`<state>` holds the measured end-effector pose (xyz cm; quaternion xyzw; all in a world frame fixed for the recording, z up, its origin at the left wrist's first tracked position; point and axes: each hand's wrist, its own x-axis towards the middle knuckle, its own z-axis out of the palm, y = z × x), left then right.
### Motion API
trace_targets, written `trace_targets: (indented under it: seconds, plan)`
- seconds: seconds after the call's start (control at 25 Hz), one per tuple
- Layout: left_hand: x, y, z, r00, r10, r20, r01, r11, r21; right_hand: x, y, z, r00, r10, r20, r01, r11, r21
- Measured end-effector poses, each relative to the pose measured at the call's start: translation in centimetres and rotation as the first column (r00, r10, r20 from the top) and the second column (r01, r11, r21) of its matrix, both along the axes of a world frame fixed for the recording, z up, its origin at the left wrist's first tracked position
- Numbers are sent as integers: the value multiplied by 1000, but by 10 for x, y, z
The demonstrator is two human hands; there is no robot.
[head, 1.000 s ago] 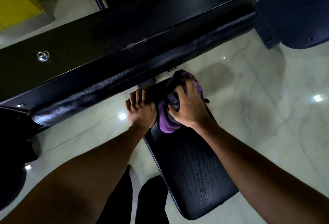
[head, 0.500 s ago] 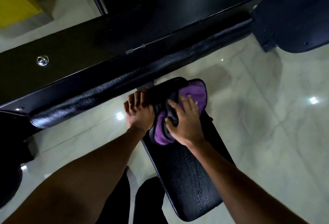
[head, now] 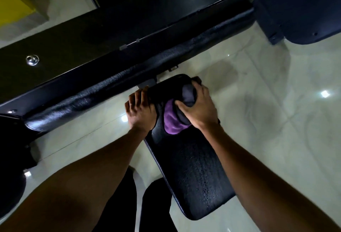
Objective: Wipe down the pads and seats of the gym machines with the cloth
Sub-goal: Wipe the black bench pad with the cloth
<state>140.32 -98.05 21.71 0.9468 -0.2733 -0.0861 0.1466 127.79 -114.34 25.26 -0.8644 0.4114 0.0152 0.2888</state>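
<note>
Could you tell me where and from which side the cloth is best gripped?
Probably from above, across its bunched middle, as the right hand does now: the cloth lies crumpled on the flat seat pad, so its raised folds suit curled fingers.

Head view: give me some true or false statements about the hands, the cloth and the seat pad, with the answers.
1. The right hand grips the bunched cloth on the seat pad. True.
2. The left hand holds a spray bottle. False: it grips the seat pad's left edge.
3. The cloth sits at the seat pad's near end. False: it is at the far end.
4. A long black pad runs crosswise beyond the seat pad. True.
</note>
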Motion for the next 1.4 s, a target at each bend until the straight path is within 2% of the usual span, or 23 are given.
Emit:
trace_targets:
  seconds: [0.16,0.24,0.36,0.44,0.56,0.64,0.76,0.92,1.08,1.16,1.24,1.32,1.4]
  plan:
    - [-1,-1,1,1000,4,-24,-3,1000,17,-45,30,1,997,-68,-43,62,990,-125]
    - [-1,-2,1,999,7,-40,-7,1000,10,-12,21,-6,998,-55,-21,51,989,-140]
    - [0,0,1,1000,-4,-24,3,1000,-10,51,13,-7,994,36,-102,-49,991,-124]
    - [1,0,3,999,-8,-37,7,1000,-19,51,11,-6,996,40,-80,-48,993,-105]
    - [-2,0,5,998,-26,-50,26,1000,2,-24,23,-2,996,-79,38,83,990,-118]
    - [-3,-1,4,998,-7,-68,7,1000,-10,-68,38,1,980,-196,40,200,970,-139]
    - [-2,0,4,996,-16,-89,17,1000,10,-41,45,-3,944,-328,-42,319,937,-143]
    - [1,6,5,979,-25,-203,37,998,55,28,74,-4,993,-92,-69,82,987,-140]
    - [1,6,10,975,-72,-210,66,997,-35,-35,112,-3,999,39,8,-38,994,-104]
    - [1,4,10,981,-72,-180,60,996,-72,-67,107,-1,1000,-17,-9,16,992,-125]
    - [2,8,8,981,-119,-156,106,991,-85,-64,82,-1,979,-199,-50,190,971,-142]
    - [10,16,7,966,-219,-135,207,973,-98,-33,52,-3,936,-344,-70,333,933,-136]
    - [16,23,10,922,-383,-48,377,920,-102,-2,49,-1,942,-329,-65,323,942,-92]
